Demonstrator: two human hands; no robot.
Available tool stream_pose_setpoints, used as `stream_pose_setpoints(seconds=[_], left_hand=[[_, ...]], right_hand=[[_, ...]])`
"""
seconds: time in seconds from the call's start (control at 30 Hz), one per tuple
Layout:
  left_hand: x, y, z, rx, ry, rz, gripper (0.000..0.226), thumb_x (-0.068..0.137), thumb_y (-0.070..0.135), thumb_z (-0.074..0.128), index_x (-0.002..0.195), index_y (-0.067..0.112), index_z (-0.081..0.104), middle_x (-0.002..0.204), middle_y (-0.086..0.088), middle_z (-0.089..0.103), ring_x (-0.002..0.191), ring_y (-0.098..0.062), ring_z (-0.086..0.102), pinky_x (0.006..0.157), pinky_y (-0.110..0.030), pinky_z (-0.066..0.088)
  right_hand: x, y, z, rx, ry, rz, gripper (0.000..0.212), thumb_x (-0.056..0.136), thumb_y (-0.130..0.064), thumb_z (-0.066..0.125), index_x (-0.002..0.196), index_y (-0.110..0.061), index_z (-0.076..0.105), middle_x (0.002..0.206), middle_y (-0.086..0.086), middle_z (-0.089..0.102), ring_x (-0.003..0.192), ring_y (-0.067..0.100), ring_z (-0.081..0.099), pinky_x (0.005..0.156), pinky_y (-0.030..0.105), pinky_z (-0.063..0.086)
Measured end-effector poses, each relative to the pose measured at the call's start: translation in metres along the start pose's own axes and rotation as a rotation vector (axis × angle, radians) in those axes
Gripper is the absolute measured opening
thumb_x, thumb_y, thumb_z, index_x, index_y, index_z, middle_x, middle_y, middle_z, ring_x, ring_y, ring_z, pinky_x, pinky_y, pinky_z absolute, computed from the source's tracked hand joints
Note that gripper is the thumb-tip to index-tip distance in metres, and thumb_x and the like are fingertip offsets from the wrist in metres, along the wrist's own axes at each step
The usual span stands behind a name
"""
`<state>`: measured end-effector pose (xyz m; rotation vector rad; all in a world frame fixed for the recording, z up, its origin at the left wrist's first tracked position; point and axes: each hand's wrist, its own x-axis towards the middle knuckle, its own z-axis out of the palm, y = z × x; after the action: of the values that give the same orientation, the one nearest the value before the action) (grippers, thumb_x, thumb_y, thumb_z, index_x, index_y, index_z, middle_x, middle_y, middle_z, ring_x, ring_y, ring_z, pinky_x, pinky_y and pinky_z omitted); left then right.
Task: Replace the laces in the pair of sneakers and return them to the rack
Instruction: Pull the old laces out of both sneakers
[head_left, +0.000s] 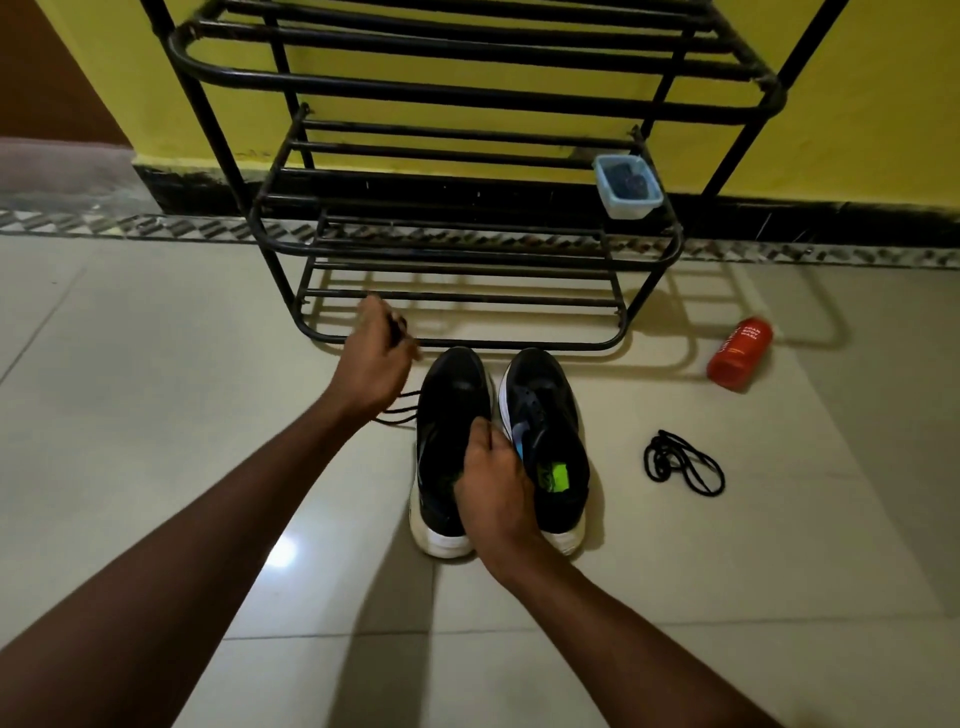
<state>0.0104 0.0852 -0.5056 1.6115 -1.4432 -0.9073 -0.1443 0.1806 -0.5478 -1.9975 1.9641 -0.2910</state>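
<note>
1. Left grip (376, 353): clenched on a black lace (400, 409), raised above the floor (156, 364) just before the rack's front bottom rail. 2 strands run from under the wrist to the outer side of the left sneaker (449, 410). The lace end in the fingers is motion-blurred.

2. Right grip (493, 478): fingers curled over the opening of the left sneaker, grasping it at the inner side, against the right sneaker (545, 410). Fingertips are hidden, so the exact part pinched cannot be told.

3. Sneakers: 2, black with white soles, side by side and touching, toes toward the rack (467, 254), heels toward the person. Toes lie just short of the rack's front rail. The right sneaker's tongue and a green insole label are exposed.

4. Coiled lace (683, 462): black, loose on the floor, right of the sneakers, apart from them.

5. Bottle (740, 353): orange, lying on its side near the rack's front right corner; label too small to read.

6. Tub (628, 187): pale blue, on the right end of a lower rack shelf; dark contents unclear.

7. Open floor lies left, right and nearside of the sneakers. Rack top is cut off at the frame edge.
</note>
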Motion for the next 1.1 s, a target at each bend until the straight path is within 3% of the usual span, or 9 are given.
stream_pose_setpoints(seconds=[0.1,0.17,0.27,0.4,0.5,0.63,0.73,0.87,1.1], left_hand=[[-0.011,-0.023,0.007,0.233,-0.107,-0.007,0.033,0.09,-0.008,0.044,0.118,0.008,0.042,0.088,-0.012,0.071,0.072,-0.017,0.063,0.058,-0.02,0.044],[-0.018,-0.037,0.012,0.289,-0.173,-0.083,0.019,0.101,0.009,0.051,0.119,0.008,0.051,0.094,-0.012,0.072,0.077,-0.016,0.065,0.059,-0.015,0.045],[-0.023,-0.05,0.019,0.468,-0.22,-0.095,0.023,0.101,0.034,0.058,0.102,0.011,0.062,0.087,-0.005,0.067,0.085,-0.025,0.065,0.066,-0.029,0.041],[-0.03,-0.041,0.022,0.329,-0.006,-0.058,0.044,0.102,0.03,0.055,0.062,0.012,0.052,0.058,-0.003,0.057,0.059,-0.022,0.058,0.054,-0.027,0.035],[-0.03,-0.038,0.017,0.23,0.161,-0.093,0.049,0.1,0.027,0.057,0.055,0.011,0.046,0.048,0.0,0.044,0.05,-0.016,0.045,0.051,-0.028,0.033],[-0.029,-0.062,0.013,0.426,0.065,-0.116,0.027,0.101,0.029,0.055,0.085,0.008,0.055,0.076,-0.012,0.064,0.074,-0.031,0.06,0.065,-0.036,0.044],[-0.035,-0.088,0.014,0.542,-0.101,-0.161,0.029,0.099,0.032,0.057,0.111,0.009,0.043,0.092,-0.021,0.067,0.089,-0.043,0.06,0.074,-0.048,0.052],[-0.049,-0.115,0.018,0.722,-0.243,-0.069,0.031,0.102,0.036,0.049,0.111,0.011,0.033,0.097,-0.019,0.068,0.091,-0.043,0.055,0.078,-0.046,0.044],[-0.051,-0.125,0.016,0.79,-0.291,-0.06,0.026,0.101,0.016,0.034,0.116,0.002,0.05,0.108,-0.017,0.051,0.103,-0.039,0.045,0.085,-0.043,0.037]], right_hand=[[0.0,0.0,0.0,0.003,-0.009,-0.003,0.056,0.095,-0.005,0.05,0.15,-0.004,0.035,0.139,0.018,0.052,0.123,0.035,0.058,0.099,0.041,0.052],[0.0,0.0,-0.001,0.007,-0.01,-0.005,0.056,0.095,-0.005,0.051,0.149,-0.004,0.036,0.139,0.019,0.052,0.123,0.035,0.058,0.099,0.041,0.052],[0.0,0.0,-0.002,0.005,-0.031,-0.006,0.056,0.097,-0.005,0.048,0.151,-0.005,0.032,0.143,0.018,0.048,0.126,0.034,0.055,0.1,0.041,0.05],[0.0,0.0,-0.004,-0.007,-0.035,-0.002,0.056,0.097,-0.004,0.047,0.151,-0.005,0.031,0.143,0.018,0.048,0.127,0.035,0.054,0.1,0.041,0.05],[0.0,0.0,-0.003,-0.007,-0.029,-0.004,0.055,0.097,-0.004,0.048,0.15,-0.004,0.033,0.141,0.019,0.05,0.125,0.035,0.055,0.099,0.042,0.051],[0.0,-0.001,-0.002,-0.028,-0.023,-0.006,0.053,0.099,-0.007,0.048,0.15,-0.005,0.033,0.141,0.017,0.05,0.127,0.034,0.055,0.101,0.041,0.05],[0.001,-0.001,-0.003,-0.018,-0.016,-0.012,0.051,0.097,-0.005,0.048,0.147,-0.004,0.036,0.139,0.018,0.051,0.124,0.035,0.056,0.098,0.041,0.051],[0.002,0.0,-0.003,-0.021,-0.026,-0.014,0.048,0.098,-0.006,0.048,0.145,-0.005,0.036,0.137,0.017,0.05,0.122,0.034,0.057,0.095,0.041,0.052],[0.005,0.001,-0.003,0.021,-0.033,-0.037,0.05,0.096,-0.006,0.052,0.144,-0.004,0.039,0.139,0.016,0.049,0.126,0.034,0.053,0.1,0.041,0.05]])
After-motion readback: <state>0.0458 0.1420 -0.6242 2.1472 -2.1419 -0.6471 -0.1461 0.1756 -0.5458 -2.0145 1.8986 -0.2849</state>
